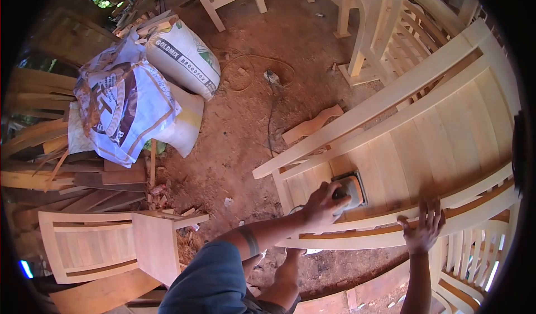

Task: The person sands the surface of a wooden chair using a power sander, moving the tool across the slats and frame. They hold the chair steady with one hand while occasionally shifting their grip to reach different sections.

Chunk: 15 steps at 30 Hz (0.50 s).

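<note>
My left hand [322, 207] is closed around the body of a power sander [352, 191], grey and orange with a dark base. The sander lies on the slatted panel [413, 146] of a large unpainted wooden bench frame, near its left end. Farther right, my right hand [423, 227] rests on the frame's near curved rail [385, 219], with fingers stretched and spread and the thumb apart. The underside of the sander is hidden.
Stuffed sacks [184, 57] stand at left beside stacked planks [39, 163]. A small wooden chair [95, 244] is at lower left. More chair frames [379, 29] stand at the back right. A cord [270, 124] and a wood offcut [312, 123] lie on the dirt floor.
</note>
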Each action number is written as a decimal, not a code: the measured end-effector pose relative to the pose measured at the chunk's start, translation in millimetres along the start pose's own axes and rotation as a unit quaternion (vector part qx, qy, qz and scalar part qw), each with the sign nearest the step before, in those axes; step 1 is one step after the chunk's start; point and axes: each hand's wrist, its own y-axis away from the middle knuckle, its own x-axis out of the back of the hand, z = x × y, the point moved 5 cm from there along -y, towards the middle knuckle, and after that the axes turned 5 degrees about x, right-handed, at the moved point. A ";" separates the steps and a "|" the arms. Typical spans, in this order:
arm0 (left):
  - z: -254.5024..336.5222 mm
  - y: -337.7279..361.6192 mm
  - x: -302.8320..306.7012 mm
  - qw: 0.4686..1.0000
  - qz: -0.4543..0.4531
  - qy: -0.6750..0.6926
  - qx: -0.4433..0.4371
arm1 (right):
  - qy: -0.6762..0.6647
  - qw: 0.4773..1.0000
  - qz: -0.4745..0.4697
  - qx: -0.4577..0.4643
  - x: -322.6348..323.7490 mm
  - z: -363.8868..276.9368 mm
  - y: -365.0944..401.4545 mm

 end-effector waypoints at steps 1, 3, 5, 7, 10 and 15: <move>-4.4 -2.3 2.2 1.000 0.014 -0.001 0.021 | 0.001 1.000 0.002 0.001 -0.3 0.1 0.3; -13.8 5.6 4.5 0.999 0.002 -0.008 0.040 | -0.003 1.000 0.002 0.000 -0.5 -0.3 -0.7; -22.7 24.2 -1.9 0.999 -0.015 -0.022 0.034 | -0.009 1.000 0.000 -0.009 0.1 -0.6 -1.3; -20.1 38.5 -11.1 1.000 -0.022 0.012 -0.009 | -0.010 1.000 -0.001 -0.008 -2.4 1.0 -0.1; 2.5 29.5 -15.2 0.997 -0.008 0.021 -0.067 | -0.012 1.000 -0.007 -0.011 -0.8 -0.3 -1.5; -5.3 -4.6 0.8 0.998 0.052 0.018 0.007 | -0.008 1.000 -0.008 -0.007 -0.8 -0.6 -0.5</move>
